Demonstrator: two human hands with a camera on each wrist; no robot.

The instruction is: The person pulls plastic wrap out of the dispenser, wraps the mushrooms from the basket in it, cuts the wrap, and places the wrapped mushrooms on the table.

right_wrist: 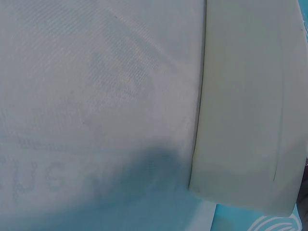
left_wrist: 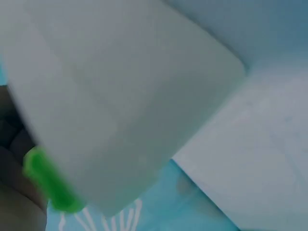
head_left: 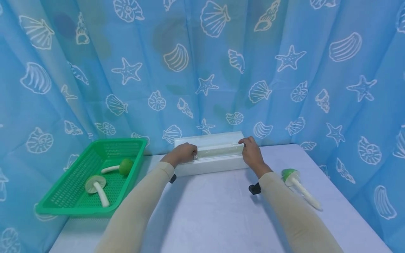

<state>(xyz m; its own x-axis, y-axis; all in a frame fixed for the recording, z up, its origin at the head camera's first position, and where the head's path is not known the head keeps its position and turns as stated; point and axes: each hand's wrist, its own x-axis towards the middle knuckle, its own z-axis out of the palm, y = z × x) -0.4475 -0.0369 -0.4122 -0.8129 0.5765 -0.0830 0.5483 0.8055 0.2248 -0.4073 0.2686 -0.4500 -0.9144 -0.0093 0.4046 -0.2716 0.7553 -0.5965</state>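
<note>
A long white box point(head_left: 212, 167) lies across the back of the table, its lid point(head_left: 209, 140) raised behind. Clear plastic film point(head_left: 218, 151) stretches along its opening between the two hands. At the left end, my left hand point(head_left: 183, 153) curls its fingers and pinches the film. My right hand point(head_left: 251, 151) pinches the film at the right end with thumb and forefinger. The box end point(left_wrist: 130, 96) fills much of the left wrist view, with a bright green piece point(left_wrist: 53, 180) beside the fingers. The right wrist view shows the box wall point(right_wrist: 245, 110); that hand is mostly hidden there.
On the left stands a green plastic basket point(head_left: 50, 210) holding two green-capped mushrooms, one point(head_left: 95, 184) nearer and one point(head_left: 126, 167) behind. A third green-capped mushroom point(head_left: 302, 189) lies on the white tablecloth point(head_left: 209, 211) at right. A blue shell-print curtain point(head_left: 221, 88) hangs behind the table.
</note>
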